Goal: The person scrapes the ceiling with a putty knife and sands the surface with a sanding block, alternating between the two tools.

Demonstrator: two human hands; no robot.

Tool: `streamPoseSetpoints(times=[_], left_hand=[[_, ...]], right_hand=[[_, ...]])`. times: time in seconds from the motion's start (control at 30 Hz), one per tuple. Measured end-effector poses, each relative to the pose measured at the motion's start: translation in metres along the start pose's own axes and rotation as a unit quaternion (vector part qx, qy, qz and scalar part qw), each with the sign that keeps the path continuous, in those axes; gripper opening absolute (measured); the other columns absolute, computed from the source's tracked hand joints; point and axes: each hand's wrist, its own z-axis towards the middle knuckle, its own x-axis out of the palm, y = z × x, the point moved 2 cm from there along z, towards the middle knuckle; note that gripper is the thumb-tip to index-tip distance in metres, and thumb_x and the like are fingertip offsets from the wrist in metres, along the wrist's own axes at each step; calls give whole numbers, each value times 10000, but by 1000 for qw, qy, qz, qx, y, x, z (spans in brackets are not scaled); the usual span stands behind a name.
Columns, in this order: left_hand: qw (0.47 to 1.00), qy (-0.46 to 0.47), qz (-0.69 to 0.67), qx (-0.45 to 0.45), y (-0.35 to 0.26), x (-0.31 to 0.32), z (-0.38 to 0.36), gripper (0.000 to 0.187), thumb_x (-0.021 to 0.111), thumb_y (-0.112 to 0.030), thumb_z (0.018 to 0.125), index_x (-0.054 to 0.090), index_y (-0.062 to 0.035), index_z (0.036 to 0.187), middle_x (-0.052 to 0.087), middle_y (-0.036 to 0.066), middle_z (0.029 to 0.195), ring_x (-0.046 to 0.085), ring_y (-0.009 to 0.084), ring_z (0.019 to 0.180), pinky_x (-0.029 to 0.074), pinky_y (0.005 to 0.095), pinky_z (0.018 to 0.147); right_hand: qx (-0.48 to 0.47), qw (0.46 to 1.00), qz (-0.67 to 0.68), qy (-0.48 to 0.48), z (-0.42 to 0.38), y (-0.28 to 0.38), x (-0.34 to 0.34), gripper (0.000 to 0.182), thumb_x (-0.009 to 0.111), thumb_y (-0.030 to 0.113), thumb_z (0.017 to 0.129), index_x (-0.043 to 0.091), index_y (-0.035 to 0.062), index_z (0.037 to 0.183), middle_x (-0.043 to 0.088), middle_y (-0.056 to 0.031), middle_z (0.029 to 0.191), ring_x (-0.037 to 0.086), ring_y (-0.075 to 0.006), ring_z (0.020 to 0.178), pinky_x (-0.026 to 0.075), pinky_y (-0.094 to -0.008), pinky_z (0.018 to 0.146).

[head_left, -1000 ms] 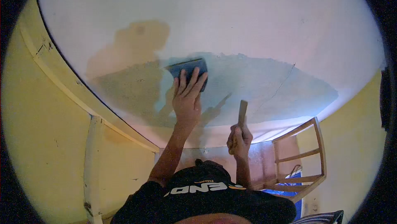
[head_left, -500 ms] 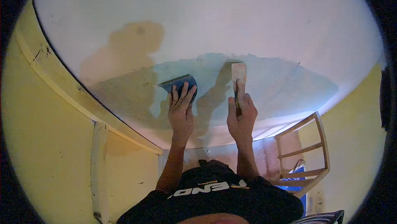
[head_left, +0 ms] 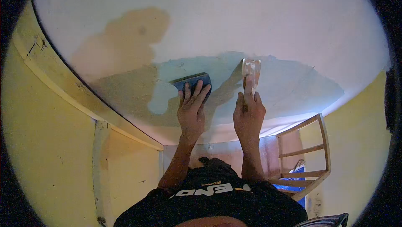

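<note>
My left hand (head_left: pixel 192 111) is closed on a blue flat scraper (head_left: pixel 190 81), its fingers spread over the face. A greyish edge runs along the scraper's top. To its right, my right hand (head_left: pixel 249 111) grips a putty knife (head_left: pixel 251 68) with the index finger stretched along it. White smears cover the knife's face, and its tip overlaps the upper border of a grey-green patch (head_left: pixel 293 84) on the pale ceiling (head_left: pixel 234 13). The knife's handle is mostly hidden in the hand.
Yellow walls (head_left: pixel 50 130) stand on both sides, with a wooden trim (head_left: pixel 75 95) along the left ceiling edge. At lower right is a wooden ladder-like frame (head_left: pixel 325 143), with something blue behind it. Shadows of the head and hands fall on the ceiling.
Both hands have shifted slightly right. The putty knife has turned, showing more of its white-smeared face, and the index finger now lies straighter along it. The scraper is still held.
</note>
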Motion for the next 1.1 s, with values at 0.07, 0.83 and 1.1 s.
streamPoseSetpoints(times=[0.07,0.83,1.1], left_hand=[[1000,-5,-8,0,2,0,1,493,551,-70,904,638,-172,1378,550,117,1489,426,459,1418,241,597,1202],[1000,5,-14,-3,-4,-6,2,503,556,-33,915,630,-183,1389,550,100,1494,423,429,1432,235,586,1204],[1000,-3,-12,11,-2,-5,0,487,544,-66,936,618,-182,1403,530,105,1511,411,447,1434,226,593,1206]], right_hand=[[1,1000,8,15,4,4,-4,600,626,64,941,472,167,1512,542,-178,819,593,-370,673,471,-482,582],[-24,1000,1,18,8,17,-8,487,603,24,961,549,72,1442,547,-182,740,538,-280,570,430,-399,545],[-20,999,30,26,12,20,-4,484,611,56,955,545,64,1434,573,-206,788,610,-350,639,466,-455,562]])
